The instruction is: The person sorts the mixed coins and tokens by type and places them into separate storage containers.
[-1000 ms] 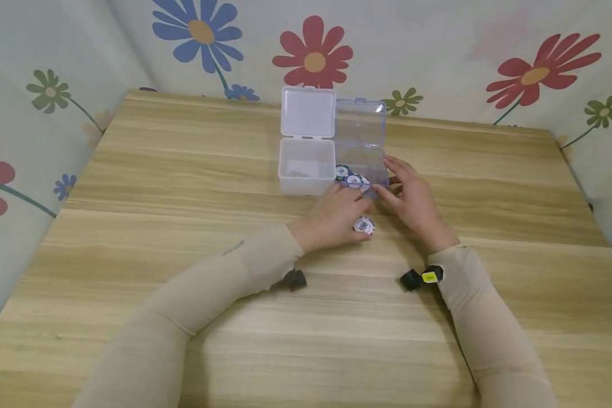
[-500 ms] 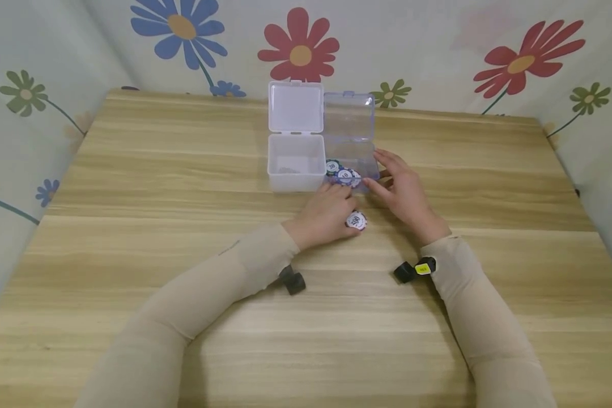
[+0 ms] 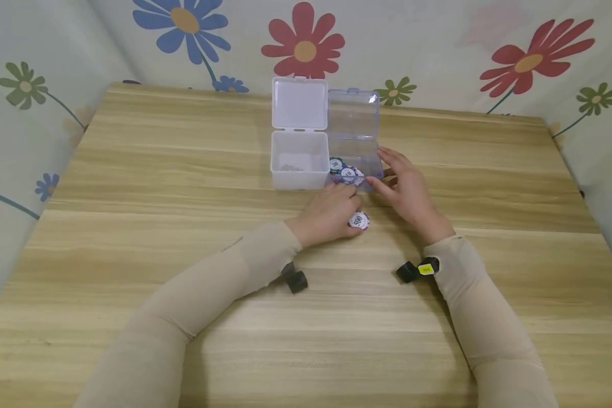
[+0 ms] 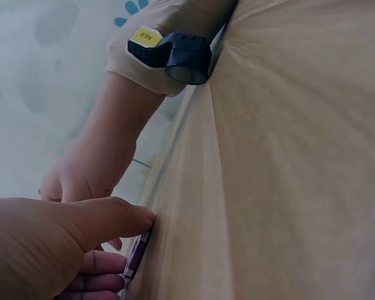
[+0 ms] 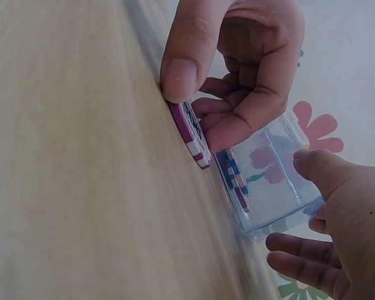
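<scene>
In the head view my left hand (image 3: 328, 214) pinches a white poker chip marked 500 (image 3: 359, 220) low at the tabletop. The right wrist view shows the thumb at the purple-and-white edge of this chip (image 5: 190, 134), with the fingers on its far side. My right hand (image 3: 412, 192) holds the right side of an open clear plastic box (image 3: 371, 165), thumb at the front corner and fingers along the side wall. Several poker chips (image 3: 348, 174), including ones marked 20 and 10, lie inside this box, partly hidden behind the left fingers.
An open white plastic box (image 3: 300, 180) stands against the clear box's left side, with small pale items (image 3: 290, 168) on its floor. Both lids are raised at the back. The wooden table (image 3: 336, 340) meets a flower-patterned wall covering (image 3: 423, 45) behind.
The head view has shifted a little. My left finger and thumb have closed in on the 500 chip. The right hand stays at the clear box.
</scene>
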A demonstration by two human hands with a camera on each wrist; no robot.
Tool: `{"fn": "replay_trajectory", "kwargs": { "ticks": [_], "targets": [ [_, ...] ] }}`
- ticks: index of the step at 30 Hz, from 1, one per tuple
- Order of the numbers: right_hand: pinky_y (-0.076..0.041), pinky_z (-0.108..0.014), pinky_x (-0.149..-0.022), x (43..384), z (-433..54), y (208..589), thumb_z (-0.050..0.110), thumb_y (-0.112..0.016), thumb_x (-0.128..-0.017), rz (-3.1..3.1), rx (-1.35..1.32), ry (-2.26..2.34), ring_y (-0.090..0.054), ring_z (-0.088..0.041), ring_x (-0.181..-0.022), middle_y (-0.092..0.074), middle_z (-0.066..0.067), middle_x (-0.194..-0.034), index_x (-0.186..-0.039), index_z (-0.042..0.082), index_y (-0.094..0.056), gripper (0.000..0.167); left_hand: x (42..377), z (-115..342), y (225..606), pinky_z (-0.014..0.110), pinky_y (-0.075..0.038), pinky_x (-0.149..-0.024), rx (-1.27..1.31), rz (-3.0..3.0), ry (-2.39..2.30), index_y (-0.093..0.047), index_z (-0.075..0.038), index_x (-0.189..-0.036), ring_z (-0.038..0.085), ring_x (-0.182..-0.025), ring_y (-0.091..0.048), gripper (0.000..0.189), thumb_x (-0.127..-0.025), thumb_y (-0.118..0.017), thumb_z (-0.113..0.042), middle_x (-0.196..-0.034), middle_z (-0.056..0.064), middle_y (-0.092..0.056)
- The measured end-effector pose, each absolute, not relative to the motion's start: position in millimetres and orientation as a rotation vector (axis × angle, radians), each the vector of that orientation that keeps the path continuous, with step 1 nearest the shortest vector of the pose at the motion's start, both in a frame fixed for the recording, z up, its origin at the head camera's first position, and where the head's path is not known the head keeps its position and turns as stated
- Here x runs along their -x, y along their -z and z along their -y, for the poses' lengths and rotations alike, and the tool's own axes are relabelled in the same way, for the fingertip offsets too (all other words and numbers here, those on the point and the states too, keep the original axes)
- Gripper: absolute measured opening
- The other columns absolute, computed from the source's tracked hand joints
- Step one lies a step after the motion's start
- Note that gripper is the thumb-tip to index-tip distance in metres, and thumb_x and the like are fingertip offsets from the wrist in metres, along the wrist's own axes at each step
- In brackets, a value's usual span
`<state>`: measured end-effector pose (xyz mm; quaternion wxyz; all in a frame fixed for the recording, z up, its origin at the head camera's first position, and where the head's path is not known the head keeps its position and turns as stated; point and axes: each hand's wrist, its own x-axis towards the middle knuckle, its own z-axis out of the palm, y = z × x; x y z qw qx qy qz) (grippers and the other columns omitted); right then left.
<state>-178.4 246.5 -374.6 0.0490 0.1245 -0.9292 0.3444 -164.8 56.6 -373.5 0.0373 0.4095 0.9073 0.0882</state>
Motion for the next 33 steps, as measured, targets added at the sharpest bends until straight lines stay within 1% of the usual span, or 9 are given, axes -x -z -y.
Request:
{"fn": "replay_trajectory", "kwargs": {
  "ticks": [16, 23, 33],
  "targets": [
    [-0.057, -0.044, -0.084, 177.6, -246.1, 375.2, 0.020, -0.067, -0.091, 2.828, -0.380, -1.036, -0.065, -0.035, -0.099, -0.038, -0.016, -0.151, -0.143, 0.000, -0.041, 0.061, 164.4, -54.3, 373.6, 0.034, -0.042, -0.092, -1.311, -2.819, -0.223, -0.067, -0.010, -0.105, 0.021, -0.107, -0.054, 0.043, -0.085, -0.066, -0.047, -0.112, 0.006, -0.061],
    [-0.057, -0.044, -0.083, 177.8, -246.2, 375.1, 0.019, -0.067, -0.090, 2.824, -0.381, -1.034, -0.066, -0.035, -0.098, -0.039, -0.016, -0.151, -0.143, 0.000, -0.042, 0.061, 164.0, -51.8, 365.2, 0.037, -0.041, -0.098, -1.318, -2.841, -0.246, -0.066, -0.010, -0.102, 0.021, -0.107, -0.054, 0.040, -0.086, -0.064, -0.047, -0.113, 0.006, -0.061],
    [-0.057, -0.044, -0.084, 177.8, -245.7, 375.0, 0.018, -0.066, -0.091, 2.825, -0.377, -1.025, -0.065, -0.035, -0.099, -0.040, -0.016, -0.150, -0.143, 0.001, -0.042, 0.060, 164.0, -50.8, 360.2, 0.038, -0.041, -0.101, -1.305, -2.827, -0.251, -0.065, -0.010, -0.105, 0.022, -0.113, -0.053, 0.041, -0.086, -0.064, -0.046, -0.118, 0.007, -0.060]
  ]
}}
